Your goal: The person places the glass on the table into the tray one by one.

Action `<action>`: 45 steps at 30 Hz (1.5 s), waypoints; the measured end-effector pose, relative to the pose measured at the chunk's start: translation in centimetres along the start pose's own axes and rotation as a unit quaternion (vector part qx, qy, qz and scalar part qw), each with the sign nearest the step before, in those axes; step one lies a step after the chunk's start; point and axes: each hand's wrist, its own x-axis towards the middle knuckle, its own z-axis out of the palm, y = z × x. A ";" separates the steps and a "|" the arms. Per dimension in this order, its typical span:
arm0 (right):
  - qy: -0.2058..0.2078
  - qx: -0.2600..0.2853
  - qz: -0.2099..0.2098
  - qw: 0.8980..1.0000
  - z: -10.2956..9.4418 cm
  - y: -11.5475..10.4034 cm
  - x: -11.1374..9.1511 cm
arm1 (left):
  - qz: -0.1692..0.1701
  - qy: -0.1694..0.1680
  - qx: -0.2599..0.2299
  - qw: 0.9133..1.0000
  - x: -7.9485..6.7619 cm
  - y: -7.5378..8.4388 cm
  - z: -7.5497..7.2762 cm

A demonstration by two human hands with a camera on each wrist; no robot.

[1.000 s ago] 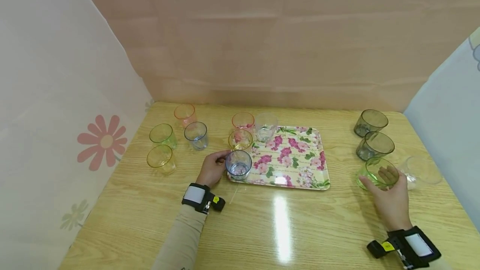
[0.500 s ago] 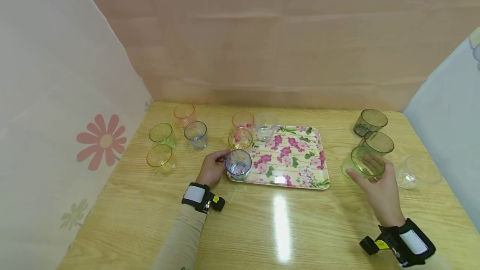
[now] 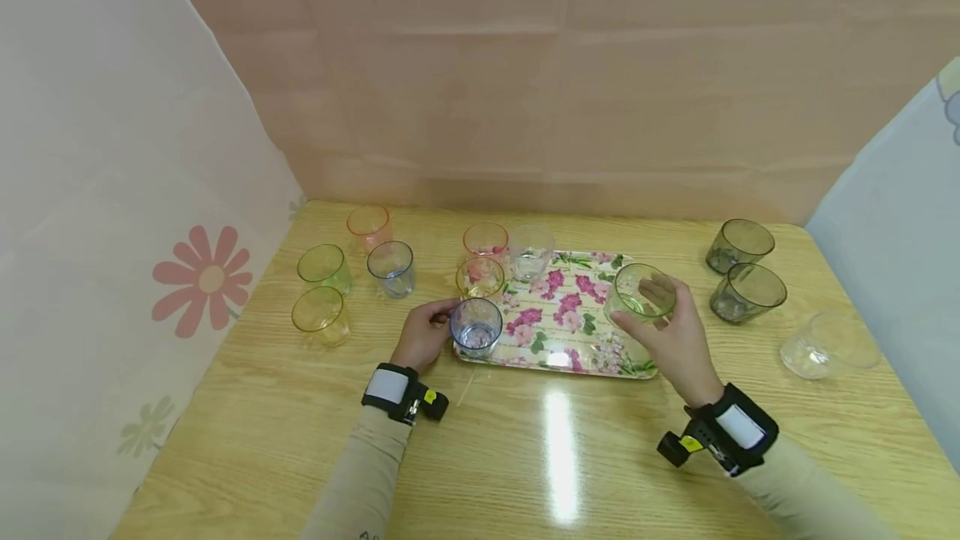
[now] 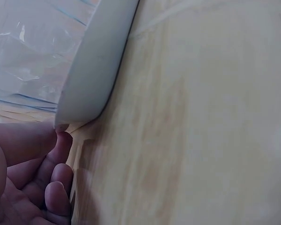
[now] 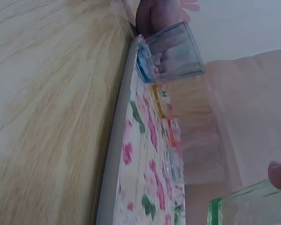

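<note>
My right hand (image 3: pixel 677 344) grips a green glass (image 3: pixel 633 298) between thumb and fingers, over the right end of the flowered tray (image 3: pixel 551 319). In the right wrist view the green glass (image 5: pixel 243 206) shows at the lower right corner, with a fingertip at its rim. My left hand (image 3: pixel 426 333) pinches the tray's left edge, thumb on top and fingers curled below, as the left wrist view shows at the tray's corner (image 4: pixel 91 70). Close by that hand, a blue glass (image 3: pixel 476 340) stands on the tray. Behind it are a yellow glass (image 3: pixel 480 277), a red glass (image 3: pixel 485 236) and a clear glass (image 3: pixel 532 261).
On the table's left stand a pink glass (image 3: pixel 371 232), a green-rimmed glass (image 3: pixel 326 273), a yellow glass (image 3: pixel 322 323) and a blue-grey glass (image 3: pixel 392 273). At right are two dark grey glasses (image 3: pixel 738 248) and a clear glass (image 3: pixel 810 352). A paper backdrop (image 3: pixel 525 107) borders the table.
My right hand has lifted the green glass from its place by the dark glasses and carried it left to over the tray. The left hand keeps its hold on the tray's edge.
</note>
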 end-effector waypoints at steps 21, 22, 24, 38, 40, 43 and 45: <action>-0.062 0.008 0.021 0.998 7.1 0.0 2.7 | 0.005 -0.003 0.001 1.000 -0.1 0.0 -0.1; -0.064 0.009 0.025 0.998 7.3 0.0 2.8 | 0.008 -0.003 0.002 1.000 -0.1 0.0 0.0; -0.067 0.011 0.032 0.997 7.8 0.0 3.0 | 0.009 -0.004 0.002 1.000 -0.1 0.0 0.0; -0.074 -0.019 0.018 0.997 10.8 0.1 3.7 | 0.003 -0.005 0.007 1.000 -0.1 0.2 -0.1; -0.073 -0.025 0.022 0.997 11.1 0.0 3.7 | 0.001 -0.005 0.005 1.000 0.0 0.1 -0.1; -0.067 -0.019 0.030 0.997 11.6 0.1 3.8 | 0.009 -0.005 0.008 1.000 0.0 0.0 -0.1; -0.062 -0.014 0.030 0.998 11.9 0.1 3.8 | 0.006 -0.004 0.005 1.000 0.1 0.0 -0.1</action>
